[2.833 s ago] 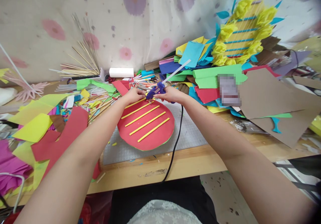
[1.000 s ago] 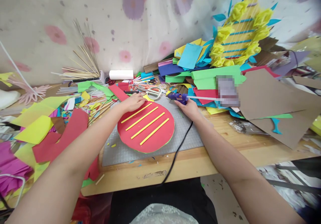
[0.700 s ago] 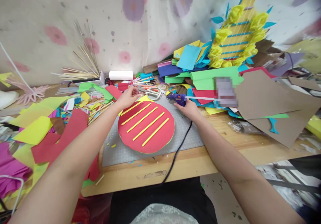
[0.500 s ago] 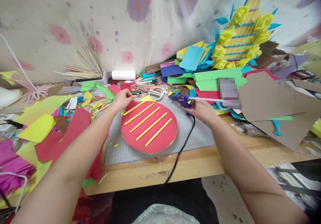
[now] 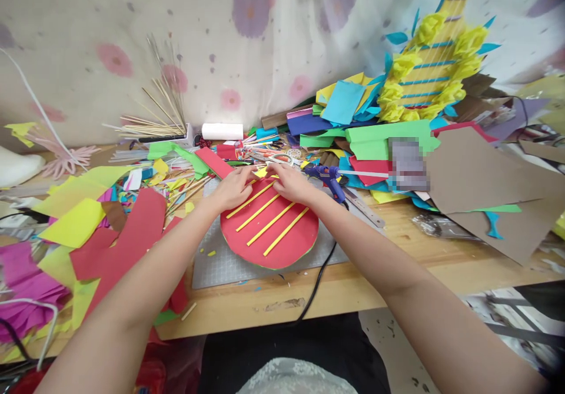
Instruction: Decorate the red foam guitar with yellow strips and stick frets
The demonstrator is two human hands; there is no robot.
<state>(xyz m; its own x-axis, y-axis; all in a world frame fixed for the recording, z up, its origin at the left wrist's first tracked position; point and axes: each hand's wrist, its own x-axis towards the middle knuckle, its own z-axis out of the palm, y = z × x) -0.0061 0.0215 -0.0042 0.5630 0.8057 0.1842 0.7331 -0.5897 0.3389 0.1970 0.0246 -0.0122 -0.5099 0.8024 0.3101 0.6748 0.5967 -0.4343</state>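
Observation:
A red round craft piece [image 5: 282,235] with a neck [image 5: 214,163] reaching to the upper left lies on the grey cutting mat [image 5: 216,270]. Several parallel yellow strips [image 5: 270,223] run slantwise across its face. My left hand [image 5: 236,187] and my right hand [image 5: 289,183] meet at its far edge, fingers closed. Between the fingertips shows a bit of yellow strip, mostly hidden by them. Yellow paper [image 5: 262,172] sits just behind. To the right of my right hand lies a blue glue gun [image 5: 329,176] with a white glue stick in it.
Behind the hands are scissors [image 5: 289,160] and scattered pens. A metal ruler [image 5: 364,207] lies on the right. Coloured scraps [image 5: 75,223] pile up on the left, brown card [image 5: 477,176] on the right. A black cord [image 5: 318,282] hangs over the table edge. A yellow paper guitar [image 5: 424,76] stands at the back.
My right hand has let go of the glue gun and moved left to the red piece's far edge. My left hand has shifted right along that edge. The view has moved slightly.

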